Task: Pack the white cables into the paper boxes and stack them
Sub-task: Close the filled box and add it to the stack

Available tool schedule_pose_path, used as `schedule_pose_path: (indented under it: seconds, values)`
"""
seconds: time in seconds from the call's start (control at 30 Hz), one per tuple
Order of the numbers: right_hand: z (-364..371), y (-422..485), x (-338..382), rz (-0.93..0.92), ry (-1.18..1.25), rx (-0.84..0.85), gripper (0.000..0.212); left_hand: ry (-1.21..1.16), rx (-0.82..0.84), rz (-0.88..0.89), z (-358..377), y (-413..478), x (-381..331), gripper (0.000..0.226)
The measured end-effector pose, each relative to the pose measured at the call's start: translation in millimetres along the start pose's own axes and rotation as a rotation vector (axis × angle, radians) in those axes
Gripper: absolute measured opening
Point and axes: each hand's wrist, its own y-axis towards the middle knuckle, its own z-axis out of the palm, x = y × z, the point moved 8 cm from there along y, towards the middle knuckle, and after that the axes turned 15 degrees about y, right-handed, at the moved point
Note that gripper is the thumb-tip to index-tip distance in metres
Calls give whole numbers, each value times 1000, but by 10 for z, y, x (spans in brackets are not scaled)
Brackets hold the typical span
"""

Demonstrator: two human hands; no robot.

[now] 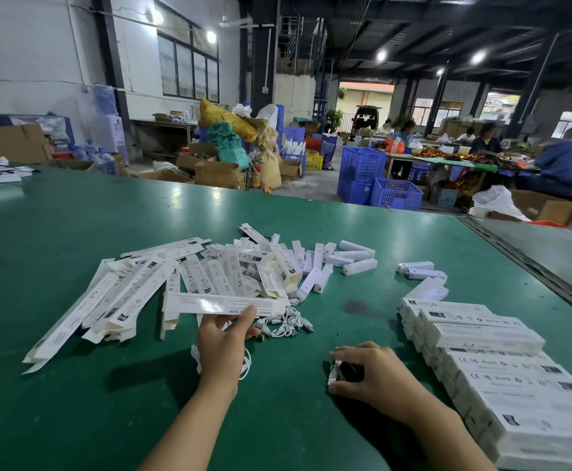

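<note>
My left hand [221, 338] holds a long flat white paper box [223, 304] by its near edge, just above the green table [74, 232]. A coiled white cable [246, 363] lies under my left wrist. More white cables [286, 323] lie loose right of that hand. My right hand [366, 370] rests fingers-down on the table, closed over a small white cable bundle [334, 370]. Flat unfolded boxes [121, 300] fan out at the left. Packed boxes [488, 362] are stacked in rows at the right.
Small white lamp sticks [356, 258] lie scattered behind the pile. The table's metal edge [529, 263] runs diagonally at the right. Beyond the far edge stand blue crates [373, 178], cardboard cartons and seated people at another bench.
</note>
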Motion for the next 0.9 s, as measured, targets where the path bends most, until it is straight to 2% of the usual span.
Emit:
schedule_pose_path:
  seconds: [0.1, 0.37, 0.57, 0.63, 0.73, 0.83, 0.9]
  values:
    - [-45, -9, -48, 51, 10, -19, 75, -4, -1, -7, -5, -6, -11, 22]
    - [-1, -5, -26, 30, -10, -33, 65, -3, 1, -17, 7, -21, -8, 20]
    - [89, 6, 164, -95, -52, -118, 68, -12, 14, -9, 7, -44, -10, 21]
    - [77, -1, 185, -95, 33, -161, 63, -50, 48, -22, 35, -62, -15, 19]
    - [13, -29, 199, -109, 225, -228, 53, -217, 204, -183, 248, -155, 76, 13]
    - [107, -29, 259, -175, 92, -122, 29, -239, 322, -316, 463, -323, 180, 19]
    - [108, -38, 244, -179, 54, -77, 29, -234, 346, -333, 518, -379, 201, 16]
